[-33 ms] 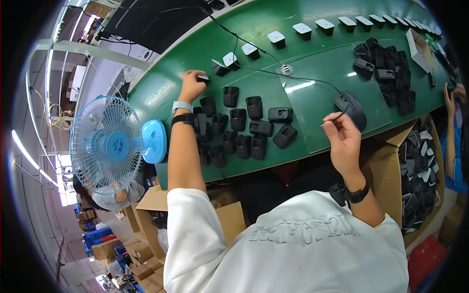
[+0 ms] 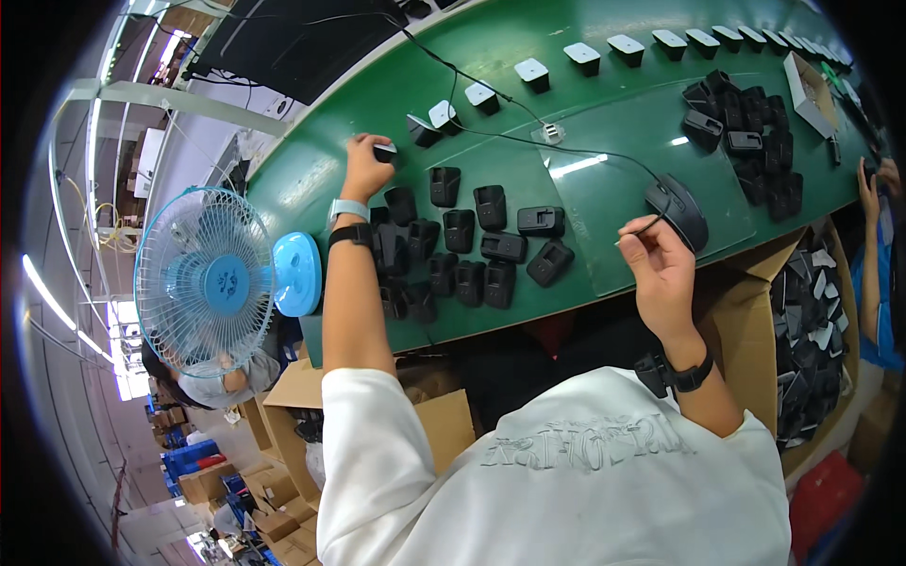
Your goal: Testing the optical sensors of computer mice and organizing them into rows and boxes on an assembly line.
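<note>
Left hand (image 2: 366, 170): closed on a black unit (image 2: 384, 152) with a pale top; the unit is gripped at its left side, leaving the top largely uncovered. Whether it is lifted or supported from below cannot be told.

Right hand (image 2: 663, 274): thumb and fingers pinched on a thin cable end (image 2: 620, 243); the tip is left projecting toward the left, presumably so that it is not covered by the fingers.

Mouse-shaped device (image 2: 678, 215): placed just beyond the right hand, with a loop of black cable lying over it.

Black casings (image 2: 460, 231): spread between the two hands, mostly to the right of and nearer than the left hand; some are crowded together beside the left wrist, others are laid apart, probably for picking up singly.

Pale-topped row (image 2: 532, 72): begun just beyond and right of the left hand, then extended far past the right hand; pale tops are turned upward and most units are spaced apart, apparently to be told apart easily.

Socket block (image 2: 553, 133): located on the green tabletop (image 2: 344, 127), beyond and left of the right hand; a cable is run to it.

Casing pile (image 2: 746, 143): heaped beyond and right of the right hand.

Blue fan (image 2: 226, 283): positioned left of the left forearm, presumably for airflow.
</note>
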Action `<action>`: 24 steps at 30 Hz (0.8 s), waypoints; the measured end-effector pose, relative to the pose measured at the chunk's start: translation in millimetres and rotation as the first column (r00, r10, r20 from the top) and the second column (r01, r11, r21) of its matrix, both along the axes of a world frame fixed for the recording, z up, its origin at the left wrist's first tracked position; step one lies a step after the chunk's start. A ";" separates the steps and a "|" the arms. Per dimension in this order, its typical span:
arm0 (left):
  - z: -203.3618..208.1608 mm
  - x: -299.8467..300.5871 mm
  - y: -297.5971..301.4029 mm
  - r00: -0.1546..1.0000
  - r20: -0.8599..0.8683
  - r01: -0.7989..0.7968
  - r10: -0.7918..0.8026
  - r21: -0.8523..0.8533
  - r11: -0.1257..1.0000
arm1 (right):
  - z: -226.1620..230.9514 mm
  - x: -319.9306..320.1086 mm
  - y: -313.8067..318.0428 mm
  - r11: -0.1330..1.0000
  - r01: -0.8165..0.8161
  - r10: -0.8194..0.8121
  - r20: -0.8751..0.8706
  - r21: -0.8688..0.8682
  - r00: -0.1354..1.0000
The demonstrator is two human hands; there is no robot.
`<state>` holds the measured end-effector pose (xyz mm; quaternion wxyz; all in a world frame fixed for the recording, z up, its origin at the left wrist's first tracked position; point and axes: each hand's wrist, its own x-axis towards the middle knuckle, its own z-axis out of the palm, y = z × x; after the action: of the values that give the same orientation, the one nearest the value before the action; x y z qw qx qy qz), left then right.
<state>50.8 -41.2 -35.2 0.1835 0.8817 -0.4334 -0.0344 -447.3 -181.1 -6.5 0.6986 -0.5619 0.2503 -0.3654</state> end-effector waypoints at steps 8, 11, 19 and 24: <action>88.2 -205.0 7.4 0.922 -0.376 -0.064 -0.092 -0.384 0.921 | 12.8 13.9 5.8 0.979 -0.184 0.171 0.134 0.091 0.976; 90.3 -277.7 21.5 0.884 -0.285 0.235 -0.370 -0.413 0.880 | 26.2 28.8 17.6 0.971 -0.235 0.220 0.219 0.045 0.951; 78.8 -350.9 13.0 0.852 -0.272 0.281 -0.448 -0.485 0.828 | 27.4 24.0 25.6 0.966 -0.235 0.237 0.008 -0.112 0.971; 68.3 -363.9 5.1 0.849 -0.357 0.254 -0.388 -0.369 0.894 | 17.2 7.7 20.8 0.954 -0.289 0.276 -0.149 -0.075 0.949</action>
<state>-313.1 -36.1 33.1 0.3992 0.7273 -0.5261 -0.1867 -439.5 -160.3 10.7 0.6972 -0.6486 0.1968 -0.2336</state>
